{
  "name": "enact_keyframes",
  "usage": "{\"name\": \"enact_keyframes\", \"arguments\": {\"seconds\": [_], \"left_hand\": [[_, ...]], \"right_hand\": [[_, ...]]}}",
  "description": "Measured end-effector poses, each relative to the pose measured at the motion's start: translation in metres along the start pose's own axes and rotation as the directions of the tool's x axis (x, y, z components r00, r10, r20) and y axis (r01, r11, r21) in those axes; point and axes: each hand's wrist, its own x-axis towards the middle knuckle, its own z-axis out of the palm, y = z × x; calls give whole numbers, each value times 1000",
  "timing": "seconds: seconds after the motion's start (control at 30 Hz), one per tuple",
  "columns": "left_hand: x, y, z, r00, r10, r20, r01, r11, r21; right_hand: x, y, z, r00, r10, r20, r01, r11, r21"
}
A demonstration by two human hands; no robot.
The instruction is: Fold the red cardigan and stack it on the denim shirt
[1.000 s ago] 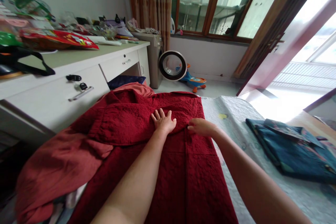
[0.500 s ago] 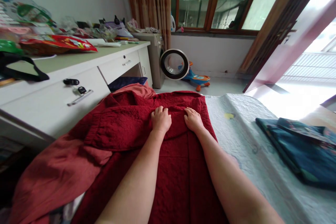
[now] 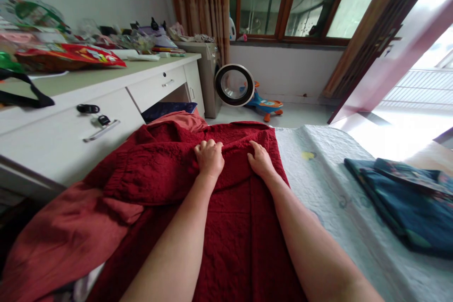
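Note:
A dark red, textured garment (image 3: 230, 240) lies spread over the bed. One sleeve (image 3: 152, 170) with a gathered cuff is folded across its left part. My left hand (image 3: 210, 156) has its fingers curled into the red cloth near the far edge. To the right of it, my right hand (image 3: 261, 159) rests on the same garment, thumb apart from the fingers and fingertips on the cloth. A raised crease runs between the two hands. Paler red clothing (image 3: 67, 231) lies bunched along the left side, partly under the garment.
A light patterned bed cover (image 3: 318, 174) shows at right, with folded dark blue clothing (image 3: 406, 198) on it. To the left stands a white desk (image 3: 63, 127) with a cluttered top. Beyond the bed are a washing machine with its round door (image 3: 234, 85) open and a blue ride-on toy (image 3: 264, 104).
My left hand has moved slightly left and its fingers are more curled, drawing a crease in the cloth. My right hand stays nearly in place, its thumb further apart. The view has shifted slightly.

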Motion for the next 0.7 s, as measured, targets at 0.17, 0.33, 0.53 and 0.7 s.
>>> {"name": "enact_keyframes", "arguments": {"seconds": [0.17,0.33,0.53,0.7], "left_hand": [[-6,20,-9,968,246,-41,-247,969,-5],[-7,28,-7,934,343,103,-334,938,-92],[-6,27,-10,941,311,135,-286,942,-176],[-4,22,-9,952,276,136,-266,960,-82]], "right_hand": [[3,6,4,983,-32,-182,54,992,116],[4,11,4,983,-85,-160,99,991,86],[6,9,0,996,-58,-74,65,994,88],[7,10,-4,992,10,-127,4,994,112]]}}
